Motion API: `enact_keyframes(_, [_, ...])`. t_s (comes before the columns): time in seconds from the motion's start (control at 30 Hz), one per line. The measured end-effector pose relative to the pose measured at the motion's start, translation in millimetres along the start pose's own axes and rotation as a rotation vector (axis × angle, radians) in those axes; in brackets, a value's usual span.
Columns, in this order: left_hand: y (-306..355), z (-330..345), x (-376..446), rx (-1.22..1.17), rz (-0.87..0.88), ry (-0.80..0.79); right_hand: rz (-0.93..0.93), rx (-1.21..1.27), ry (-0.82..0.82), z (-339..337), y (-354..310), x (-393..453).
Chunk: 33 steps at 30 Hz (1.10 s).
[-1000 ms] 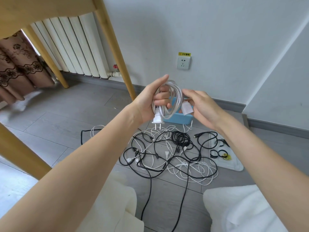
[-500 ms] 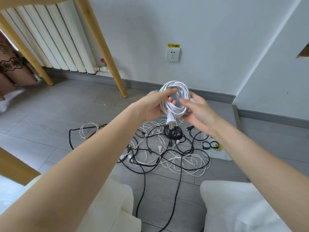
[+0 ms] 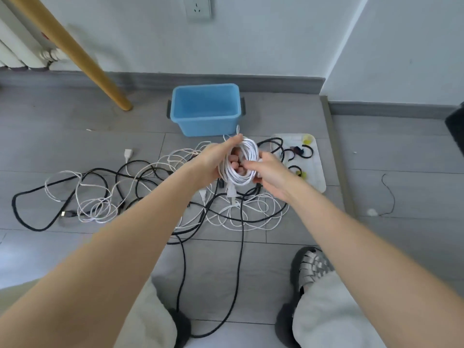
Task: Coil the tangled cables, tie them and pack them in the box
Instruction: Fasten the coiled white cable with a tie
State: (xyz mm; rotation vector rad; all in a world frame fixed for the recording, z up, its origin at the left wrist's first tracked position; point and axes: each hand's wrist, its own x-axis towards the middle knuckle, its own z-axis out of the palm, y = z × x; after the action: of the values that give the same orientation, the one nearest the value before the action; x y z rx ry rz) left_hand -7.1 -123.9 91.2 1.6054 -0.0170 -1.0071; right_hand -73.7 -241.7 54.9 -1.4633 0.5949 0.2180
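Note:
My left hand (image 3: 216,160) grips a coiled white cable (image 3: 244,175), with its fingers through the loop. My right hand (image 3: 270,172) pinches the coil's right side. A white plug (image 3: 231,190) dangles below the coil. Under my hands a tangle of black and white cables (image 3: 160,194) lies spread on the grey floor. A blue plastic box (image 3: 204,109) with nothing in it stands by the wall beyond the tangle. To its right a white tray (image 3: 317,167) holds several black cable ties (image 3: 307,151).
A wooden table leg (image 3: 82,56) slants down left of the box. A radiator (image 3: 15,51) is at the far left, a wall socket (image 3: 197,6) above the box. My knees and a sandalled foot (image 3: 311,264) are at the bottom. A thin black wire (image 3: 389,194) lies at right.
The view has tilted down towards the floor, so the blue box shows in full. Both hands have kept hold of the white coil and sit lower, over the tangle.

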Motion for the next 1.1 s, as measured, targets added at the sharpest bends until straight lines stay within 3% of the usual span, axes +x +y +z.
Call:
enact_keyframes(0.1, [-27.8,21.8,28.6,-0.094,-0.043,0.156,0.010,-0.142,0.150,-3.4,32.3,24.9])
enact_keyframes(0.2, [-54.1,35.4,55.0,0.073,-0.053,0.380,0.041,-0.416,0.290,1.5,51.9,40.9])
enact_keyframes(0.27, [-68.1,37.2,72.0,0.152,-0.039,0.424,0.073,-0.427,0.311,4.2,64.7,49.9])
enact_keyframes(0.37, [-81.2,28.3,93.5,0.193,-0.055,0.377,0.214,-0.140,0.095,-6.3,83.1,66.3])
enact_keyframes(0.47, [-89.4,19.3,109.1,0.250,-0.061,0.262,0.309,-0.006,-0.178,-38.0,91.5,72.3])
enact_keyframes(0.5, [-92.3,18.6,114.7,0.291,-0.060,0.232,0.321,0.050,-0.214,-50.3,95.3,76.9])
enact_keyframes(0.57, [-96.6,20.4,124.0,0.374,-0.053,0.196,0.295,0.071,-0.119,-69.8,104.0,86.9])
enact_keyframes(0.63, [-100.2,25.2,132.9,0.435,-0.056,0.180,0.244,-0.156,0.130,-84.0,112.8,99.5])
enact_keyframes(0.7, [-102.6,29.9,138.2,0.500,-0.061,0.161,0.171,-0.581,0.296,-98.4,125.2,111.3])
enact_keyframes(0.83, [-107.6,32.8,146.6,0.658,-0.047,0.105,0.178,-1.034,0.198,-115.2,147.1,118.3])
enact_keyframes(1.1, [-119.7,20.2,149.1,0.671,-0.100,0.068,0.290,-1.121,0.120,-122.1,156.8,135.8])
